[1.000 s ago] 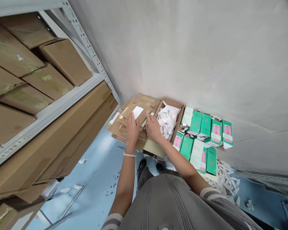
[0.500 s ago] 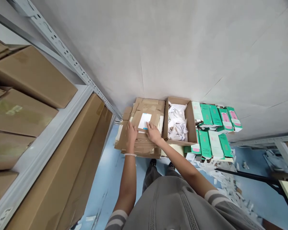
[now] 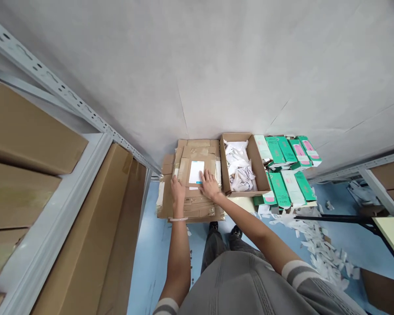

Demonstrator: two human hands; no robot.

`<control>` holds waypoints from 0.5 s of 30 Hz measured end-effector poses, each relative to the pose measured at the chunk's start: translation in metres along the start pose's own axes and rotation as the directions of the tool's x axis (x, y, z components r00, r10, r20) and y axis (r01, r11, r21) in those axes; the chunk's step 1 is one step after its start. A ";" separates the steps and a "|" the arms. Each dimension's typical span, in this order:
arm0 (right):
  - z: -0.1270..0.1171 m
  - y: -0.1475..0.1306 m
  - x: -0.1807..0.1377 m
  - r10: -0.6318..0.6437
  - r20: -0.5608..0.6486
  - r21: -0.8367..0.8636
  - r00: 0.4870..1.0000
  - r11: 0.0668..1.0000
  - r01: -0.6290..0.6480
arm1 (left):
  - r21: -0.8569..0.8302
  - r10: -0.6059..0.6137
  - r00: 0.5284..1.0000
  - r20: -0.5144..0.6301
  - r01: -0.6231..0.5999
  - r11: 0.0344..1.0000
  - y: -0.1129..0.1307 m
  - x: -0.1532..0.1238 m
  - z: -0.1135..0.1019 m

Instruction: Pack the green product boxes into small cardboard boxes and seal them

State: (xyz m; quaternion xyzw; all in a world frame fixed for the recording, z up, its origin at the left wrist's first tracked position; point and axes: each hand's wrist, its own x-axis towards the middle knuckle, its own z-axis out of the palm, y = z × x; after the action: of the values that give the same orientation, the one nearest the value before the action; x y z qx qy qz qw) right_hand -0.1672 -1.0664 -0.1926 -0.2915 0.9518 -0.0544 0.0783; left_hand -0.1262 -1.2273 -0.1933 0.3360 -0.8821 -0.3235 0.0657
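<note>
A pale grey wall (image 3: 197, 65) filled most of the view, with a perforated steel shelving rack (image 3: 57, 98) running along the left and brown cartons (image 3: 26, 131) lying on its shelf. Beyond the blue floor (image 3: 151, 245), at far right, stood the corner of a pale yellow bench (image 3: 392, 234) on a dark frame. A flattened cardboard stack (image 3: 197, 210) lay at the foot of the wall, patched with brown tape (image 3: 198, 153), just beside an open carton (image 3: 258, 159) holding crumpled white paper (image 3: 237, 165). Green-and-white boxes (image 3: 280, 148), some with pink panels, lay beyond that carton; their print was too small to read, and no brand could be made out. White paper scraps (image 3: 321, 253) were strewn across the floor. On the stack sat a white label (image 3: 196, 172), its writing also illegible. The left hand (image 3: 177, 190) lay open on the stack, left of and below the label, fingers together and gripping nothing. The right hand (image 3: 210, 184) lay open and flat on the stack, its fingers (image 3: 203, 176) spread just below the label's right corner, holding nothing. A pale band (image 3: 178, 219) circled the left wrist.
</note>
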 end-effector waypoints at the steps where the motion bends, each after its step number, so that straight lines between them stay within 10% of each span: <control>1: -0.001 0.000 0.001 -0.004 0.003 -0.008 1.000 1.000 0.004 | -0.019 0.036 0.999 -0.023 -0.037 0.999 0.004 0.002 -0.003; 9: 0.003 -0.006 0.000 -0.079 0.002 -0.090 0.997 0.993 0.079 | -0.045 0.137 0.983 -0.125 -0.143 0.989 0.055 0.002 -0.011; 15: 0.001 0.010 0.002 -0.115 0.044 -0.068 0.992 0.991 0.118 | -0.002 0.102 0.990 -0.098 -0.102 0.995 0.049 -0.015 -0.019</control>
State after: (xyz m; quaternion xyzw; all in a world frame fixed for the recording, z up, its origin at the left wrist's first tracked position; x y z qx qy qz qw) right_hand -0.1745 -1.0596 -0.1951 -0.3501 0.9328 -0.0192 0.0837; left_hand -0.1353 -1.2002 -0.1471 0.3056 -0.8927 -0.3061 0.1265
